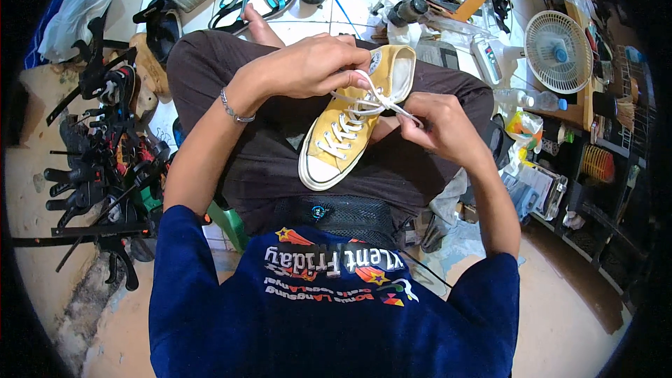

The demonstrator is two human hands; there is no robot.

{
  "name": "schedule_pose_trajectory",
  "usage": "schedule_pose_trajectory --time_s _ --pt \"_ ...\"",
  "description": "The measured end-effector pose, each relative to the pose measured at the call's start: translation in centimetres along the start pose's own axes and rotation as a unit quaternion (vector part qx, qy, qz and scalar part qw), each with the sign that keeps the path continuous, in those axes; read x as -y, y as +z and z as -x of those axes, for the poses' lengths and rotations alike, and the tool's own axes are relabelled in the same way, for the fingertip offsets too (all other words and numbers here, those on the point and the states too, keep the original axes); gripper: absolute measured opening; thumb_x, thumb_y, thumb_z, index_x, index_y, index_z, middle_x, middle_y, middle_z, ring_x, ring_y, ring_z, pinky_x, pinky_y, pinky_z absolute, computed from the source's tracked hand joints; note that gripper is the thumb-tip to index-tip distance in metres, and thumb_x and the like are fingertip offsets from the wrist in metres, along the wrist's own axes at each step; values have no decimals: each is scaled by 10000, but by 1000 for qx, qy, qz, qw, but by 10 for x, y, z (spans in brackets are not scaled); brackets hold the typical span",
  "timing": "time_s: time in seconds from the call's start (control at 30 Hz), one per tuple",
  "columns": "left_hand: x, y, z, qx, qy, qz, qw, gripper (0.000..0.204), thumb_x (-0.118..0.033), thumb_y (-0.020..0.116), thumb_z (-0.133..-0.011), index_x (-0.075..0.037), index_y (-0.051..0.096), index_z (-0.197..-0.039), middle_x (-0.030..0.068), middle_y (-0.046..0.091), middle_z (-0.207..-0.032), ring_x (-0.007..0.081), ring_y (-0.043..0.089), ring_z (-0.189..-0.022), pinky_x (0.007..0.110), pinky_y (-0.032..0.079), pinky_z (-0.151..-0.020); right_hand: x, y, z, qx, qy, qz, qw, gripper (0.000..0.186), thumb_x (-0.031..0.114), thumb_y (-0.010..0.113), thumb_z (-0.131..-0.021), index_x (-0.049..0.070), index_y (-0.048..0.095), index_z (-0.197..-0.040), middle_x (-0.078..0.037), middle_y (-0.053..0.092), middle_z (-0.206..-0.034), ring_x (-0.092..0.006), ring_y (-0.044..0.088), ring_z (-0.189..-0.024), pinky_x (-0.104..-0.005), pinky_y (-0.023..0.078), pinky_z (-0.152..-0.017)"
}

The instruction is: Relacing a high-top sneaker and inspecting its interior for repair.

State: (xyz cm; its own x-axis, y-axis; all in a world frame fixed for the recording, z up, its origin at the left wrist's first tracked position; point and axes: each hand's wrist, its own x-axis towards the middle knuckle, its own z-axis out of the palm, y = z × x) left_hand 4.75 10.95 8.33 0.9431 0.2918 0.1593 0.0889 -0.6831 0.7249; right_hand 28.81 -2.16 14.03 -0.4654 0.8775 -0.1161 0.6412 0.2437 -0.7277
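Yellow canvas forms the high-top sneaker point(348, 126), with a white rubber toe cap and flat white laces point(369, 105), lying on the person's dark-trousered lap, toe toward the body. The left hand point(308, 66) arches over the ankle opening, its grip pinched on a lace loop. The right hand point(437, 126) has its grip closed on the lace end, pulled sideways. A white fan point(558, 52), sandals point(255, 3) and black clamps point(98, 168) crowd the floor.
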Motion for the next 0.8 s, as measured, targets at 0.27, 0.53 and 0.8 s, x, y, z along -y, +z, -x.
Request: schedule_pose_trajectory --time_s 0.27,0.53,0.8 --pt "2 17 -5 30 -20 88 995 256 -278 582 -951 -23 586 -972 176 580 -868 365 577 -868 436 444 -770 -14 -5 9 47 -30 34 998 130 76 645 -797 -38 585 -799 -169 553 -701 -337 555 -650 -397 461 -632" --pt "-54 63 62 -124 -255 170 944 756 -246 831 -751 -27 433 -1356 87 576 -1096 164 577 -927 295 490 -766 -26 29 43 -8 175 -196 965 340 336 706 -887 5 636 -860 -103 645 -705 -199 609 -615 -354 488 -590" --pt "-76 109 67 -232 -328 404 822 915 -51 821 -758 -72 272 -1489 131 420 -1262 241 597 -1096 328 571 -862 -8 139 40 -155 290 -242 913 720 455 723 -866 -48 391 -1259 -248 645 -958 -290 687 -919 -371 553 -750"
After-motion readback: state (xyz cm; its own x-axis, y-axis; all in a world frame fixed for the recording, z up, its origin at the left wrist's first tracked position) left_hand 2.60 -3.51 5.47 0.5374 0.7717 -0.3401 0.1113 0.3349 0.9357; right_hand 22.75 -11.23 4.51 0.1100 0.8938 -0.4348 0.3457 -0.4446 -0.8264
